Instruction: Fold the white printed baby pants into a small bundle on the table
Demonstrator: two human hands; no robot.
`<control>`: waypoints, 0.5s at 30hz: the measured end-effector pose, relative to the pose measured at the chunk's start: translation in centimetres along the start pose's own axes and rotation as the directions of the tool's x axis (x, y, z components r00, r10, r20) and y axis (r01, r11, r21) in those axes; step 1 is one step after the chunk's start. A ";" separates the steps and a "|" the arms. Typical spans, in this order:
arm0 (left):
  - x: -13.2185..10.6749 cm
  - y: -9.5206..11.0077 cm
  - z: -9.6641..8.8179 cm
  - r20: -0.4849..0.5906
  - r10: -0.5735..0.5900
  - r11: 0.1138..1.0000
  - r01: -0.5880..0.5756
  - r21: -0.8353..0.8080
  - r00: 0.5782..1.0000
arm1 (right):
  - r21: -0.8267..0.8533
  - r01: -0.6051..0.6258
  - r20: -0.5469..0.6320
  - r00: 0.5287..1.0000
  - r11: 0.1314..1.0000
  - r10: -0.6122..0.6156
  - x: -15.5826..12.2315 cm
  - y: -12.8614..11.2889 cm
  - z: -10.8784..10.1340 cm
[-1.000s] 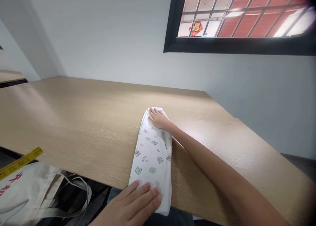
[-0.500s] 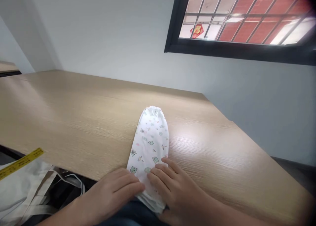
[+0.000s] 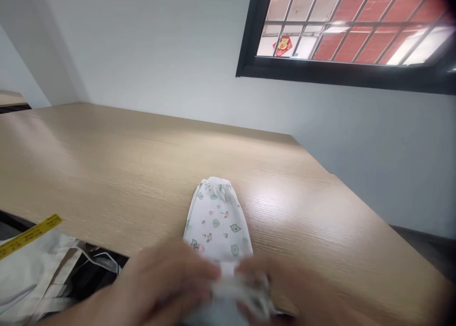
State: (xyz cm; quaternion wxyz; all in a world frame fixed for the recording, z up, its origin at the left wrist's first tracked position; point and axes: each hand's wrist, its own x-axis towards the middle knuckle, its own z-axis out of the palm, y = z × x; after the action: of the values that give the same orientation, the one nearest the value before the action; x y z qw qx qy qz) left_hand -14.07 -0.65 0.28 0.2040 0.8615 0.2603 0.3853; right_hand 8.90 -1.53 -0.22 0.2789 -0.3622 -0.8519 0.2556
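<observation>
A white cloth garment (image 3: 217,221), printed with small green bears and other little figures, lies folded lengthwise at the near side of the table. Its far end is gathered like an elastic cuff. My left hand (image 3: 167,278) is closed on the left of its near end. Opposite it, my right hand (image 3: 285,283) grips the right side of that end. Both hands are smeared by motion, and so is the bunched cloth between them. The fingertips hide part of the near end, which looks turned up off the table.
The wooden table (image 3: 117,164) reaches back to a pale wall (image 3: 160,46) with a barred window (image 3: 338,32) at the upper right. At the lower left, below the table's edge, are a white bag (image 3: 32,278) with straps and a yellow measuring tape (image 3: 30,236).
The garment's far end has slid nearer to me. My hands have gone from lying flat on the cloth to gripping its near end, which is now bunched up.
</observation>
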 end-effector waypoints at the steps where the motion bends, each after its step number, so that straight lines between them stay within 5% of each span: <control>1: 1.7 -0.7 -0.2 -0.013 -0.076 0.997 0.076 0.021 0.997 | -0.014 -0.030 -0.019 0.999 0.999 0.030 1.4 0.4 -1.0; 3: 5.3 -2.9 -0.3 -0.036 -0.219 0.972 0.222 0.081 0.975 | -0.074 -0.082 -0.069 0.995 0.994 0.077 4.6 2.0 -2.9; 7: 11.0 -9.8 0.9 0.008 -0.269 0.949 0.264 0.174 0.963 | -0.143 -0.208 -0.137 0.972 0.968 0.189 9.9 7.9 -4.6; 11: 11.9 -15.7 2.9 0.026 -0.276 0.937 0.263 0.229 0.961 | -0.196 -0.308 -0.136 0.949 0.931 0.285 12.1 13.4 -4.0; 15: 10.6 -16.8 3.6 -0.025 -0.241 0.939 0.239 0.247 0.970 | -0.214 -0.284 -0.178 0.952 0.935 0.248 11.9 14.6 -3.7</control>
State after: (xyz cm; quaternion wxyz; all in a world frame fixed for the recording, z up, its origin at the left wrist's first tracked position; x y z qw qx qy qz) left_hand -10.13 18.34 -5.31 0.1408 0.8432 0.4088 0.3195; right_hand 11.37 17.24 -3.41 0.2592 -0.5230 -0.7961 0.1598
